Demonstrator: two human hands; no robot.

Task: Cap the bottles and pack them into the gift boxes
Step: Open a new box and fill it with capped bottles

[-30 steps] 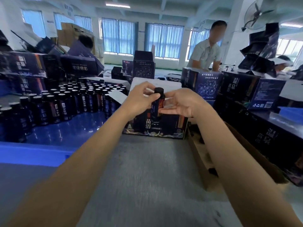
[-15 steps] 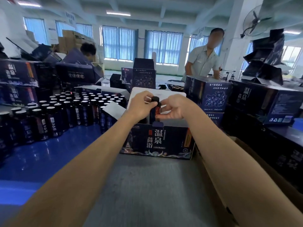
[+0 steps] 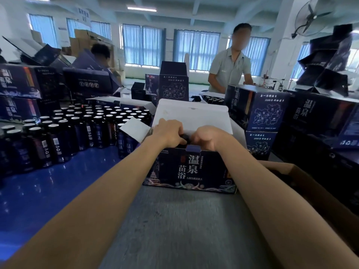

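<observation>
In the middle of the frame a dark bottle (image 3: pixel 184 137) sits low in the mouth of an open navy cardboard gift box (image 3: pixel 191 168). Only its black top shows between the two hands, and the rest is hidden inside the box. The left hand (image 3: pixel 169 133) has its fingers curled down over that top. The right hand (image 3: pixel 207 139) closes in from the other side with bent fingers pinching it. The box's white inner lid flap (image 3: pixel 192 116) stands up behind the hands. Its front carries large white characters 温泉 above 苗浴, a smaller line beneath that is too fine to read, and coloured ornamental line art along the bottom edge.

At the left, rows of dark capped bottles (image 3: pixel 77 131) with pale labels stand on a glossy blue tabletop (image 3: pixel 38 191). At the right, stacked navy gift boxes (image 3: pixel 268 111) show a white outline map and writing that includes "2000"
</observation>
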